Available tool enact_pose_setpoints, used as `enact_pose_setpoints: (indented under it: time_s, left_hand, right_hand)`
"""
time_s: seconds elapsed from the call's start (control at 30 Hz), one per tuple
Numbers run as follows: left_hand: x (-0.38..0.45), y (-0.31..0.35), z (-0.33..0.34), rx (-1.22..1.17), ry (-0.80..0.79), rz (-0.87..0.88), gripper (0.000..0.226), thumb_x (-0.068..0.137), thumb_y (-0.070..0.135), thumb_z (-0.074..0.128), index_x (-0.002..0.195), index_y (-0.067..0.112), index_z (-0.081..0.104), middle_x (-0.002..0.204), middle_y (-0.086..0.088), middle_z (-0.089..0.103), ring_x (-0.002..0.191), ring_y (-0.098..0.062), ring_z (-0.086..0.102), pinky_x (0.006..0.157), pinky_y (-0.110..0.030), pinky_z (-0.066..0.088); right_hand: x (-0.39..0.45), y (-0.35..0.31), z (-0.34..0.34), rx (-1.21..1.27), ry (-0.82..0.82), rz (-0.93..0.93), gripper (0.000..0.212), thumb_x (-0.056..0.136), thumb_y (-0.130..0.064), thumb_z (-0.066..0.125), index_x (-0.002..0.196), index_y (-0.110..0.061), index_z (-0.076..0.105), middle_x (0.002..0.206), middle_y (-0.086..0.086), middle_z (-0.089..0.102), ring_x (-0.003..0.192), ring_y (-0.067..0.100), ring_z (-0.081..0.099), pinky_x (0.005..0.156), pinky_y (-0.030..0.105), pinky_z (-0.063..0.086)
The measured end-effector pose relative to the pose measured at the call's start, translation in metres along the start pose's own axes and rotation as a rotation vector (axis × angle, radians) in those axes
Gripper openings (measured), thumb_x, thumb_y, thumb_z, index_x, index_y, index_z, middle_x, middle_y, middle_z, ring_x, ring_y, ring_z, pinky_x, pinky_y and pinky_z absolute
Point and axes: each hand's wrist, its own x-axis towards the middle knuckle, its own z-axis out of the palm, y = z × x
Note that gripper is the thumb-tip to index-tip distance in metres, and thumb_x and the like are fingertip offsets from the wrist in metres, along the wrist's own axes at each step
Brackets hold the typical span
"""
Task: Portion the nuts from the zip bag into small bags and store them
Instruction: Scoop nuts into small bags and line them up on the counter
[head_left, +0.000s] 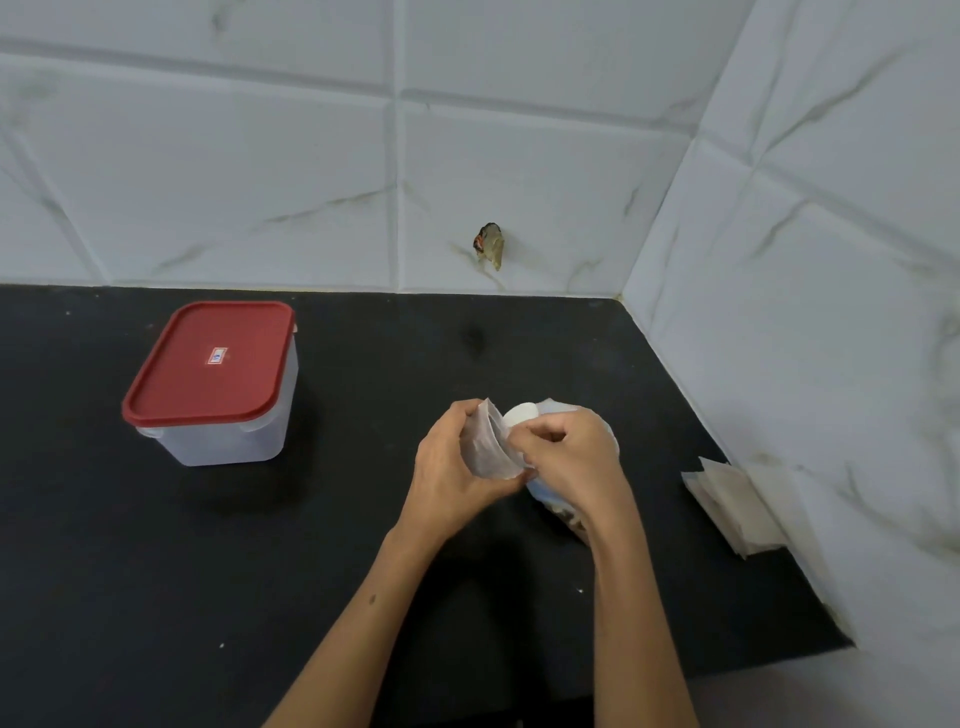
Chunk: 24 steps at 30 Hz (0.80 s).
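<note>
Right in the middle of the frame, a bit below center, both hands are busy over the black counter (363, 519). Left hand (452, 467) has its fingers curled round a small bag (488, 447), holding it upright with the mouth pulled open. Right hand (571, 452) is just beside it, fingers bent and pinching at the small bag's edge, and it looks like it's got a little white cup (521, 414) tucked in there too, though honestly I can't tell how it's held. Under and behind the right hand sits the zip bag (550, 493), mostly hidden, with some brownish nuts (571, 519) showing through at its lower end.

Over at the right edge, lying against the tiled wall (519, 156), there's a stack of spare small bags (743, 504), well apart from the hands. Upper left of the counter has a clear plastic box (234, 436) with a red lid (208, 364) shut on it and a little sticker on top. Some brownish scrap (489, 245) sticks to the wall near the top center.
</note>
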Motion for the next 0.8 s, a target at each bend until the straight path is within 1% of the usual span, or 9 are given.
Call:
enact_pose_setpoints:
  time_s: [0.13, 0.27, 0.33, 0.37, 0.43, 0.5, 0.57, 0.63, 0.8]
  left_hand:
    - [-0.004, 0.003, 0.011, -0.012, -0.048, 0.021, 0.075, 0.054, 0.045, 0.084, 0.117, 0.023, 0.052, 0.111, 0.017, 0.059, 0.103, 0.000, 0.057, 0.085, -0.015, 0.048]
    - [-0.004, 0.006, 0.021, 0.004, -0.034, 0.034, 0.070, 0.060, 0.028, 0.089, 0.118, 0.022, 0.051, 0.110, 0.017, 0.059, 0.102, 0.004, 0.055, 0.083, -0.008, 0.044]
    - [-0.003, 0.005, 0.024, -0.005, -0.010, 0.019, 0.067, 0.061, 0.021, 0.087, 0.117, 0.025, 0.050, 0.108, 0.016, 0.059, 0.101, 0.006, 0.055, 0.081, -0.007, 0.044]
    - [-0.002, 0.002, 0.025, -0.008, 0.003, 0.012, 0.066, 0.062, 0.018, 0.086, 0.116, 0.025, 0.050, 0.107, 0.015, 0.059, 0.101, 0.006, 0.055, 0.080, -0.007, 0.044]
    - [-0.001, -0.003, 0.024, -0.013, 0.025, 0.001, 0.062, 0.064, 0.016, 0.085, 0.115, 0.023, 0.050, 0.105, 0.012, 0.060, 0.098, 0.003, 0.057, 0.079, -0.008, 0.044]
    - [-0.001, -0.009, 0.023, -0.032, 0.040, -0.024, 0.058, 0.066, 0.014, 0.084, 0.114, 0.020, 0.052, 0.103, 0.010, 0.061, 0.096, 0.002, 0.058, 0.077, -0.007, 0.044]
    - [0.001, -0.013, 0.024, -0.058, 0.046, -0.054, 0.056, 0.068, 0.014, 0.083, 0.114, 0.019, 0.053, 0.101, 0.009, 0.062, 0.093, 0.001, 0.059, 0.076, -0.007, 0.045]
    - [0.003, -0.016, 0.026, -0.093, 0.033, -0.091, 0.053, 0.069, 0.015, 0.083, 0.113, 0.021, 0.053, 0.100, 0.008, 0.063, 0.091, 0.000, 0.060, 0.075, -0.009, 0.046]
    - [0.007, -0.026, 0.033, -0.136, -0.072, -0.146, 0.047, 0.068, 0.015, 0.081, 0.106, 0.024, 0.054, 0.100, 0.007, 0.063, 0.092, -0.001, 0.060, 0.074, -0.013, 0.047]
  right_hand:
    - [0.002, 0.010, -0.005, -0.010, 0.063, 0.013, 0.015, 0.079, -0.012, 0.064, 0.071, -0.002, 0.072, 0.071, 0.014, 0.068, 0.072, 0.023, 0.066, 0.065, 0.032, 0.054]
    - [0.003, 0.018, -0.014, 0.006, 0.080, -0.012, 0.016, 0.083, -0.012, 0.063, 0.071, -0.006, 0.071, 0.070, 0.007, 0.068, 0.062, 0.011, 0.062, 0.048, 0.011, 0.046]
    - [0.005, 0.022, -0.023, 0.026, 0.083, -0.044, 0.017, 0.087, -0.015, 0.062, 0.073, -0.013, 0.071, 0.070, 0.001, 0.067, 0.067, 0.007, 0.061, 0.055, 0.014, 0.046]
    - [0.006, 0.026, -0.029, 0.026, 0.081, -0.052, 0.015, 0.088, -0.016, 0.062, 0.079, -0.016, 0.073, 0.073, -0.003, 0.067, 0.071, 0.006, 0.062, 0.060, 0.015, 0.047]
    - [0.011, 0.034, -0.040, -0.020, 0.104, -0.059, 0.014, 0.089, -0.014, 0.062, 0.094, -0.021, 0.073, 0.087, -0.007, 0.069, 0.082, 0.006, 0.064, 0.070, 0.018, 0.051]
    - [0.017, 0.045, -0.046, -0.117, 0.179, -0.041, 0.022, 0.090, -0.009, 0.060, 0.106, -0.020, 0.070, 0.104, -0.001, 0.069, 0.094, 0.011, 0.064, 0.079, 0.023, 0.052]
    - [0.021, 0.053, -0.046, -0.228, 0.251, -0.015, 0.031, 0.090, -0.007, 0.060, 0.118, -0.020, 0.064, 0.114, 0.003, 0.067, 0.101, 0.015, 0.063, 0.076, 0.021, 0.048]
    - [0.026, 0.058, -0.042, -0.345, 0.267, 0.016, 0.038, 0.090, -0.008, 0.060, 0.126, -0.019, 0.057, 0.114, 0.004, 0.066, 0.102, 0.017, 0.062, 0.074, 0.023, 0.046]
    - [0.043, 0.066, -0.027, -0.563, 0.261, 0.123, 0.032, 0.089, -0.014, 0.063, 0.120, -0.021, 0.062, 0.107, 0.004, 0.065, 0.094, 0.018, 0.061, 0.078, 0.033, 0.055]
